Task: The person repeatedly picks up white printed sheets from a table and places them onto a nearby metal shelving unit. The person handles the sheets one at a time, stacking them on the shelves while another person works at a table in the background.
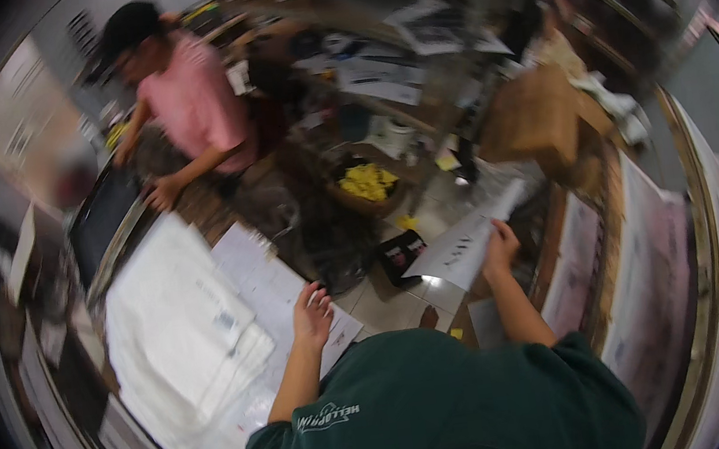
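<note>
My right hand (500,248) is closed on the edge of a thin printed sheet (461,246), white with dark marks, which hangs tilted over the floor. My left hand (312,314) is empty, its fingers apart and slightly curled, over the edge of a large white paper (262,267) with faint marks. Whether it touches that paper I cannot tell. Left of the paper lies a stack of white folded cloth or plastic (176,312) with a small label-like patch.
A person in a pink shirt (199,101) works at a dark framed panel (106,222) at the far left. Framed screens (647,254) stand upright along my right. Beyond are a cardboard box (529,121), a bin of yellow scraps (366,183) and a dark printed item (402,258) on the floor.
</note>
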Demonstrator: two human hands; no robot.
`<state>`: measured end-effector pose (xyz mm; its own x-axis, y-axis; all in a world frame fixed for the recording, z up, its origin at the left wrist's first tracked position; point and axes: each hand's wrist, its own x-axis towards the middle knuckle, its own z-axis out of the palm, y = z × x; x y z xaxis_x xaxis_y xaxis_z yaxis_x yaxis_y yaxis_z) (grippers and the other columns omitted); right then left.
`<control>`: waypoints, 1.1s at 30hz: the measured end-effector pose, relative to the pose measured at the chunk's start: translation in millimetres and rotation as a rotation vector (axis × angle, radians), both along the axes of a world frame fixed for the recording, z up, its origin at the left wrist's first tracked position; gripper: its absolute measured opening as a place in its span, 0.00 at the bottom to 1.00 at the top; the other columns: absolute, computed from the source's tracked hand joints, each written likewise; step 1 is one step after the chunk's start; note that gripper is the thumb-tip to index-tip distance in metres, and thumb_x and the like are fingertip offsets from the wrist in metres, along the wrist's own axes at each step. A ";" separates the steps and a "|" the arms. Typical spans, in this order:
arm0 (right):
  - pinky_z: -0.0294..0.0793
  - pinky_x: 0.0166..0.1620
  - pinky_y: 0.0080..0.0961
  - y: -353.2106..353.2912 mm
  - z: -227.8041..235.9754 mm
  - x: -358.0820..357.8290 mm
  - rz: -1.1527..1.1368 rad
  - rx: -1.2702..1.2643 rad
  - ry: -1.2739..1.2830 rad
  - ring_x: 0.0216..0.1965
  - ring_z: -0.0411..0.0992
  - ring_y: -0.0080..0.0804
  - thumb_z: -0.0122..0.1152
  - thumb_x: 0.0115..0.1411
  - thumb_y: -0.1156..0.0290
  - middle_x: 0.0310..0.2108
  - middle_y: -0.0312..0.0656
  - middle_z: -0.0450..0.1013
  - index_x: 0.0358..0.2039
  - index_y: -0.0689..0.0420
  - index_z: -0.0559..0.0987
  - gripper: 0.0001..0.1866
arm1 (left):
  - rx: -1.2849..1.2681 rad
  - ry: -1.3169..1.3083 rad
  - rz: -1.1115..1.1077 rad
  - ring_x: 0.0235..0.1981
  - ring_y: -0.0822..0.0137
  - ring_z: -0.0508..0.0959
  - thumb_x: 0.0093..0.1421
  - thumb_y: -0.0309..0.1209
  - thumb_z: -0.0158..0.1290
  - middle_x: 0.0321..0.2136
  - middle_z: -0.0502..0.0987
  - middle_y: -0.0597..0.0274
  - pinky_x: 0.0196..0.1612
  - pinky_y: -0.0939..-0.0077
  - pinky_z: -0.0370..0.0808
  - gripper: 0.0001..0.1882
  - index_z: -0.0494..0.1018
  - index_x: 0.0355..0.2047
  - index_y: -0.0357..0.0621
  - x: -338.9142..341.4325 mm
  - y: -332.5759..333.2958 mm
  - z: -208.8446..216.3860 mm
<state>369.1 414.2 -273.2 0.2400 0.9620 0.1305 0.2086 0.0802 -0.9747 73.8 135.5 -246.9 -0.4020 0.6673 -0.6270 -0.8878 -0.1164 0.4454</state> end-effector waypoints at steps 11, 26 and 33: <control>0.65 0.38 0.19 -13.8 24.0 -15.8 -0.042 -0.022 0.036 0.31 0.68 0.27 0.46 0.45 0.84 0.30 0.40 0.72 0.35 0.60 0.77 0.16 | -0.027 0.051 0.162 0.28 0.75 0.66 0.51 0.46 0.52 0.29 0.66 0.71 0.31 0.79 0.66 0.20 0.66 0.41 0.51 -33.1 -20.5 -0.8; 0.66 0.43 0.27 0.5 10.9 -42.3 0.251 -0.209 0.175 0.40 0.66 0.33 0.45 0.52 0.81 0.41 0.44 0.67 0.43 0.60 0.71 0.16 | -0.101 0.119 0.734 0.32 0.73 0.66 0.51 0.46 0.51 0.33 0.67 0.68 0.34 0.78 0.64 0.19 0.67 0.39 0.50 -83.0 -124.9 -10.2; 0.66 0.43 0.26 -10.0 28.1 -68.3 0.385 -0.214 0.075 0.41 0.65 0.33 0.43 0.50 0.83 0.45 0.45 0.64 0.48 0.59 0.69 0.22 | -0.196 0.252 0.863 0.34 0.71 0.67 0.50 0.48 0.52 0.38 0.68 0.62 0.33 0.78 0.65 0.26 0.64 0.45 0.47 -133.0 -169.2 -38.5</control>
<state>300.8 404.2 -245.0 -0.1397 0.9865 -0.0855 0.1310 -0.0671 -0.9891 -59.2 -33.6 -285.4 -0.8512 -0.0367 -0.5236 -0.4023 -0.5952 0.6956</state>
